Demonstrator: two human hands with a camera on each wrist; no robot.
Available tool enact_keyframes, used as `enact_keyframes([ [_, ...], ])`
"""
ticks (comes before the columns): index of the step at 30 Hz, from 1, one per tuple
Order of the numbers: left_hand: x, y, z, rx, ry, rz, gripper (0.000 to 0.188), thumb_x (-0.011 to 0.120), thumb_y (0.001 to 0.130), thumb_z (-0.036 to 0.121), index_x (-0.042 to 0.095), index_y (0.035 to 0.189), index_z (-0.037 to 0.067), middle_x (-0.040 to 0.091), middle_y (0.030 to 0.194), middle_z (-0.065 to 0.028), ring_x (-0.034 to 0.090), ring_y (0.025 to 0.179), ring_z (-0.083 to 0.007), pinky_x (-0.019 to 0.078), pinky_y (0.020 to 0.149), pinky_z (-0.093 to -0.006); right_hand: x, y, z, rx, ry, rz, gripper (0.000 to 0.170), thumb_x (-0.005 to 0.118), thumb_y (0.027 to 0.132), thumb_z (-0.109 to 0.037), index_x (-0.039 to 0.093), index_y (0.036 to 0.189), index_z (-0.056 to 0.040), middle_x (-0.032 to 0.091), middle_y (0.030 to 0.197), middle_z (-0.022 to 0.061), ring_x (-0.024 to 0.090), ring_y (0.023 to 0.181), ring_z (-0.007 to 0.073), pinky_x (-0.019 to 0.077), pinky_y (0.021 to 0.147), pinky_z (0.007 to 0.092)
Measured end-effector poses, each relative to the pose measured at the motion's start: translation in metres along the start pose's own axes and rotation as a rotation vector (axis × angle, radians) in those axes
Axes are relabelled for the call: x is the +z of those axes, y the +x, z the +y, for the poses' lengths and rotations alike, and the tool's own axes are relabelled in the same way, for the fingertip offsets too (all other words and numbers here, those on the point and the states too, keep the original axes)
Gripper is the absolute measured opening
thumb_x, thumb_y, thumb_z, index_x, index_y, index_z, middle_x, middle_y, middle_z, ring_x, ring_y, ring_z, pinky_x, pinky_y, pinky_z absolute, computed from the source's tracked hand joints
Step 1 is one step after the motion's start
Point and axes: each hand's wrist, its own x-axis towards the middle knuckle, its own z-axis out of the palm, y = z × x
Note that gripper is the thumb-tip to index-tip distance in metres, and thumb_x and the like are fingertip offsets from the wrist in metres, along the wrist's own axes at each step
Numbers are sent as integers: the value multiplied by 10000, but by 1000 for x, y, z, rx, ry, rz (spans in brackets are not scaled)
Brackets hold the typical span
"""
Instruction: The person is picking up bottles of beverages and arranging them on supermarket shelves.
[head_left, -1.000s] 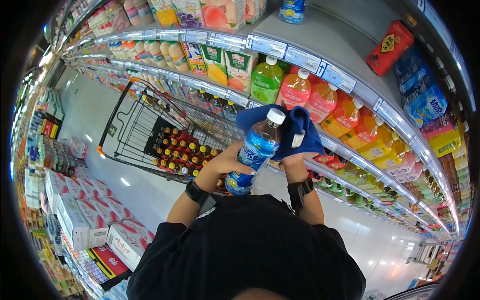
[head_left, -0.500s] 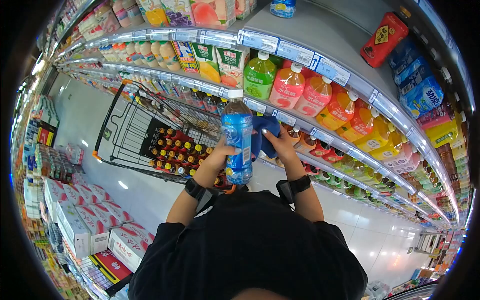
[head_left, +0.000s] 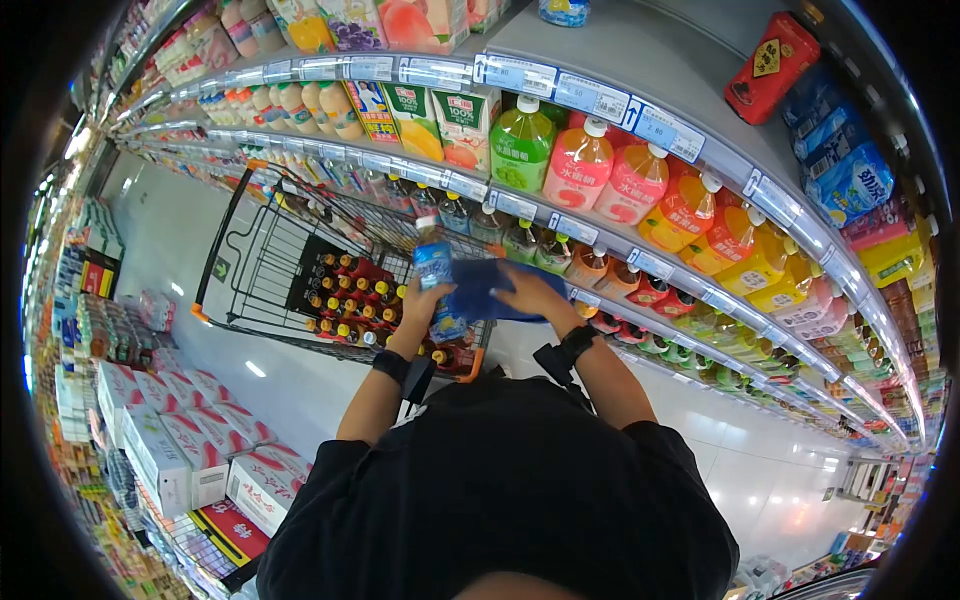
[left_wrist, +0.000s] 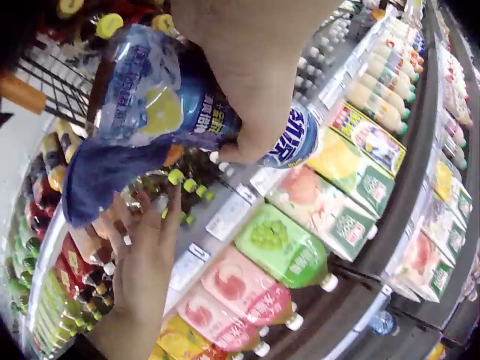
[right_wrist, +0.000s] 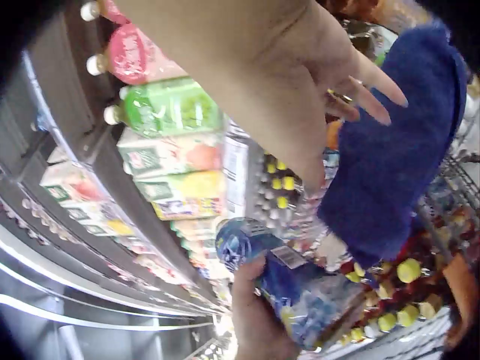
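Note:
Blue-labelled bottle [head_left: 434,262], white-capped, is gripped by my left hand [head_left: 416,312], thumb across its side; in the right wrist view the bottle [right_wrist: 289,277] tilts in that hand [right_wrist: 259,319]. My right hand [head_left: 532,294] has its fingers spread at a dark blue cloth [head_left: 487,290]. From the right wrist, fingertips of that hand [right_wrist: 322,90] overlap the edge of the cloth [right_wrist: 397,142], with no curl round it visible. In the left wrist view the cloth [left_wrist: 112,176] lies against or behind the bottle [left_wrist: 169,105]; what supports it is unclear.
A shopping cart [head_left: 225,320] with several dark, yellow-capped bottles stands ahead to the left. Shelves of juice cartons [head_left: 462,128] and coloured bottles [head_left: 521,145] curve from ahead round to the right. Stacked white-and-red boxes [head_left: 160,455] stand at the lower left.
The bottle has moved left and farther from the body, toward the cart. The cloth, bunched in the right hand before, is now spread wider between the hands, and the right hand's fingers have straightened.

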Motion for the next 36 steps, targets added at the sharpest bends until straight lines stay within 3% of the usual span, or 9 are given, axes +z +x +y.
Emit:
enact_keyframes([
  [4, -40, 10, -47, -89, 84, 211, 478, 730, 628, 194, 555, 1028, 0, 624, 902, -94, 602, 755, -186, 486, 686, -319, 64, 12, 46, 122, 29, -411, 581, 525, 869, -350, 310, 1383, -187, 446, 1315, 185, 493, 1130, 373, 397, 951, 385],
  [10, -47, -6, -39, -46, 138, 187, 471, 747, 621, 218, 579, 1011, 15, 632, 904, -85, 607, 759, -176, 489, 701, -326, 67, 15, 38, 124, 18, -337, 485, 540, 864, -305, 413, 1328, -238, 634, 1022, 151, 609, 927, 322, 475, 786, 394],
  [11, -45, -7, -35, -46, 147, 155, 470, 751, 620, 216, 581, 1012, 21, 635, 905, -83, 610, 764, -176, 489, 707, -325, 71, 14, 44, -26, -30, -220, 456, 539, 867, -285, 444, 1306, -206, 659, 841, 134, 653, 759, 275, 511, 680, 368],
  [14, -37, -15, -12, 11, 248, 28, 486, 771, 604, 200, 587, 1020, 31, 652, 914, -82, 624, 796, -176, 487, 739, -322, 32, 16, 5, 231, 118, -351, 443, 537, 871, -263, 450, 1295, -168, 653, 790, 137, 654, 634, 244, 522, 603, 325],
  [18, -20, -16, 11, 151, 501, -151, 528, 789, 575, 191, 587, 1033, 24, 661, 925, -95, 629, 829, -182, 485, 772, -327, -3, 31, -28, 277, 431, -18, 407, 556, 866, -266, 492, 1240, -120, 645, 701, 103, 638, 567, 163, 503, 530, 275],
  [21, -16, -1, -4, 215, 647, -260, 638, 807, 518, 235, 576, 1067, 5, 659, 910, -135, 642, 852, -244, 482, 779, -329, -38, 22, -69, 165, 595, 94, 426, 582, 830, -352, 536, 1175, -106, 636, 698, 123, 636, 562, 201, 479, 550, 346],
  [24, -5, -8, 2, 279, 737, -288, 678, 804, 514, 263, 567, 1094, 3, 658, 904, -146, 640, 856, -280, 482, 779, -345, -43, 16, -84, -27, 347, 234, 380, 613, 802, -370, 579, 1063, -96, 611, 647, 118, 633, 595, 239, 471, 547, 351],
  [32, -16, -16, 2, 414, 875, -255, 685, 798, 535, 322, 566, 1100, 14, 657, 866, -170, 650, 785, -287, 501, 724, -368, -19, 16, -85, 52, 77, 196, 310, 656, 763, -359, 598, 875, -76, 592, 618, 130, 602, 582, 297, 461, 537, 366],
  [36, -34, -13, 6, 470, 1049, -111, 741, 783, 475, 306, 559, 1144, 79, 615, 957, -138, 562, 947, -329, 362, 917, -403, -20, 34, -109, 91, 85, 128, 317, 657, 758, -359, 610, 847, -59, 571, 576, 135, 595, 553, 286, 458, 525, 360],
])
